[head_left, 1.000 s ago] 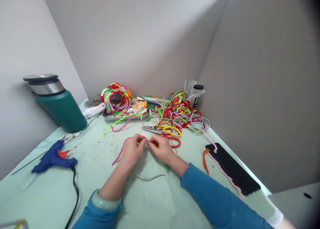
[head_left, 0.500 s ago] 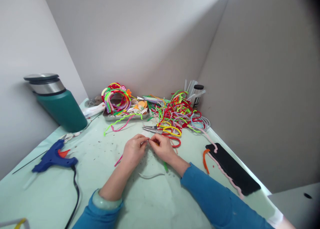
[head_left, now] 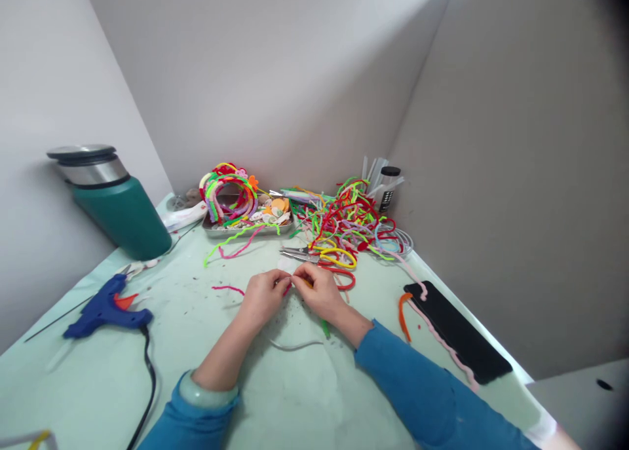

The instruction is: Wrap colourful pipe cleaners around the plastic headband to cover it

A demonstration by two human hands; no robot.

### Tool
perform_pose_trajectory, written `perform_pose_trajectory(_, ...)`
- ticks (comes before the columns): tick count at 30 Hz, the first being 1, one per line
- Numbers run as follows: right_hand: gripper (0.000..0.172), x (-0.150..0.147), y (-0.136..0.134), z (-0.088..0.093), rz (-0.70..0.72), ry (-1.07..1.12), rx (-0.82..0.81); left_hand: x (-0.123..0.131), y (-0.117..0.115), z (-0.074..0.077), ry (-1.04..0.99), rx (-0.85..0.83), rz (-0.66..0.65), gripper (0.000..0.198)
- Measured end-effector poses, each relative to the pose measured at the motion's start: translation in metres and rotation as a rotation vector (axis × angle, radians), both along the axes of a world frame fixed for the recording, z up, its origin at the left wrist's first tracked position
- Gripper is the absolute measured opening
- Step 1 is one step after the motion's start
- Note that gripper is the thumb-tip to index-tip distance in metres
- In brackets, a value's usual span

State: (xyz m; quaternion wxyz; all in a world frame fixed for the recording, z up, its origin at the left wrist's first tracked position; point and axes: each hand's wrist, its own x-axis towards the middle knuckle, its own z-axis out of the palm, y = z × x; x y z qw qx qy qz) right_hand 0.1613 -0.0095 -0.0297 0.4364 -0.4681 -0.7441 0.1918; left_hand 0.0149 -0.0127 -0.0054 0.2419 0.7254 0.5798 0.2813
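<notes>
I lose the middle of the pink pipe cleaner (head_left: 227, 288) behind my left hand (head_left: 261, 296), which pinches it, tail at nine o'clock; at three, my right hand (head_left: 320, 293) presses fingertips together, perhaps on it.

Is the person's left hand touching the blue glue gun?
Apart. The head view shows it plainly: a wide stretch of pale green table cover lies between the left hand and the blue glue gun.

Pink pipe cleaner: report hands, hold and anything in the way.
Left hand pinching pink pipe cleaner, tail showing leftward. Right hand beside it, pinched, contents unclear. Red-handled scissors, yellow-handled scissors close beyond right hand.
</notes>
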Motion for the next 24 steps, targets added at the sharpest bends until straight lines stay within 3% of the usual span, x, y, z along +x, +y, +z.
perform_pose_trajectory(4,0.015,0.0,0.0,0.002,0.043,-0.006,0.023,0.0,0.002,-0.002,-0.052,-0.054,0.028,0.027)
perform_pose_trajectory(12,0.011,0.001,-0.001,0.003,0.078,-0.037,0.038,-0.003,0.004,-0.01,-0.151,-0.047,0.032,0.027)
perform_pose_trajectory(16,0.009,0.0,-0.001,0.003,0.069,-0.07,0.03,-0.002,0.0,-0.007,-0.075,-0.032,-0.03,0.026)
perform_pose_trajectory(24,0.007,0.001,-0.002,0.003,0.062,-0.095,0.021,-0.003,-0.001,-0.005,0.187,0.062,-0.002,0.023)
